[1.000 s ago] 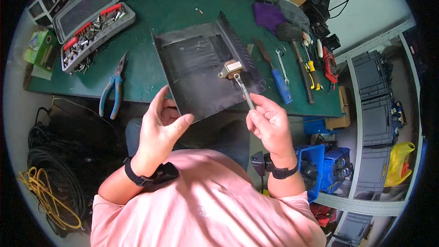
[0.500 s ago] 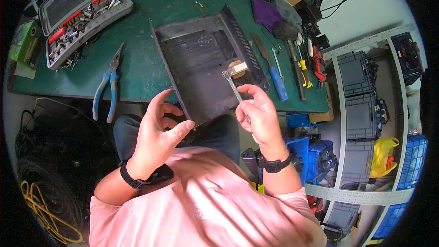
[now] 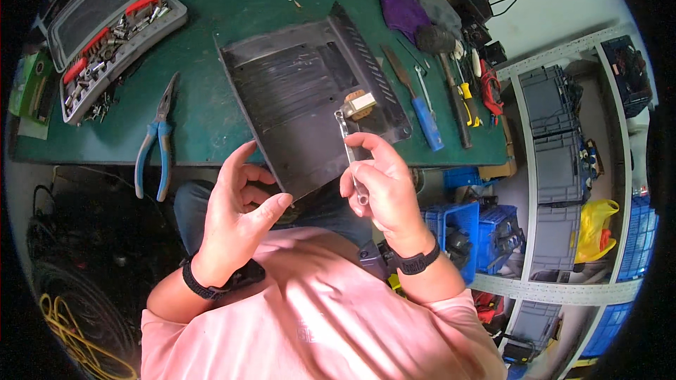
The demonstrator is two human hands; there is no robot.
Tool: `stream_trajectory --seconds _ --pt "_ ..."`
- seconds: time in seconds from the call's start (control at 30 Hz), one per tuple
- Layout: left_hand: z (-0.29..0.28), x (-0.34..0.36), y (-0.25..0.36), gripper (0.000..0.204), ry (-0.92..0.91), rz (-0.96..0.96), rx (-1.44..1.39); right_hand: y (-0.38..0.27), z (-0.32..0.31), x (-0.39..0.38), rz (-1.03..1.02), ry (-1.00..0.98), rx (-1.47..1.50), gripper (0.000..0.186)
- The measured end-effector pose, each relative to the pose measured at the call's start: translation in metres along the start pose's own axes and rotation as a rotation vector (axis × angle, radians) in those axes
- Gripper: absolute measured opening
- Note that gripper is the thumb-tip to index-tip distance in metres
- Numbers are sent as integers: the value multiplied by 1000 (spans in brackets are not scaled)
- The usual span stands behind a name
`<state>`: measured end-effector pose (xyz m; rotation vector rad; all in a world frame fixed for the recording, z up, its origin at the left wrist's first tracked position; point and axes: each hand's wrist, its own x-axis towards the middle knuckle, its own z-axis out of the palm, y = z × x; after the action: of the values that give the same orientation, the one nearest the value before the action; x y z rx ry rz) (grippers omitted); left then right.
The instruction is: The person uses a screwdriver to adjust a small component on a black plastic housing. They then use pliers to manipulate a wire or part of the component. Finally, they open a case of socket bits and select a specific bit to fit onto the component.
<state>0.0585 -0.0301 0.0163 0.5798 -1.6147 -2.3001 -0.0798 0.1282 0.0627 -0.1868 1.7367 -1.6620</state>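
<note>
A black metal housing panel (image 3: 292,137) with raised, slotted sides lies on the bench, its near corner sticking out past the front edge. On its right part sits a small transformer (image 3: 360,104) with a pale label on top. My right hand (image 3: 384,183) pinches a silver wrench (image 3: 350,149) between thumb and fingers. The wrench's upper ring end is at the transformer's near left side; whether it sits on a fastener is too small to tell. My left hand (image 3: 243,211) rests along the panel's left wall, fingers spread, thumb by the near corner.
Long-nose pliers (image 3: 160,134) lie left of the panel, below an open socket set case (image 3: 127,49). To the right are a blue-handled file (image 3: 424,119), another wrench (image 3: 424,88), a hammer (image 3: 454,105) and a purple cloth (image 3: 403,14). Shelves with grey bins (image 3: 556,169) stand farther right.
My right hand has moved slightly left and turned the wrench steeper, so its lower ring end now shows below my fingers. My left hand stays by the panel's corner. The view has shifted a little.
</note>
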Motion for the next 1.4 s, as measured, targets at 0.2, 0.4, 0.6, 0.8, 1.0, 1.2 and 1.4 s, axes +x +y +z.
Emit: stream_trajectory --seconds 0.2,0.4,0.6,0.8,1.0,1.2,1.4 --pt "1 -2 2 79 13 4 32 5 2 2 2 -12 43 33" --pt "3 0 1 80 17 6 36 16 19 -1 -25 9 141 30" --pt "2 0 3 78 18 16 24 17 15 -2 -87 -45 57 27" --pt "-3 -3 4 60 101 146 57 20 3 -8 -180 -138 -3 22" --pt "0 -10 21 21 184 349 130 16 -11 -7 -152 -232 35 26" --pt "8 -7 34 21 99 418 370 11 -15 -8 -118 -362 136 21" --pt "31 1 56 43 75 838 1009 -4 -28 -17 -42 -610 451 29"
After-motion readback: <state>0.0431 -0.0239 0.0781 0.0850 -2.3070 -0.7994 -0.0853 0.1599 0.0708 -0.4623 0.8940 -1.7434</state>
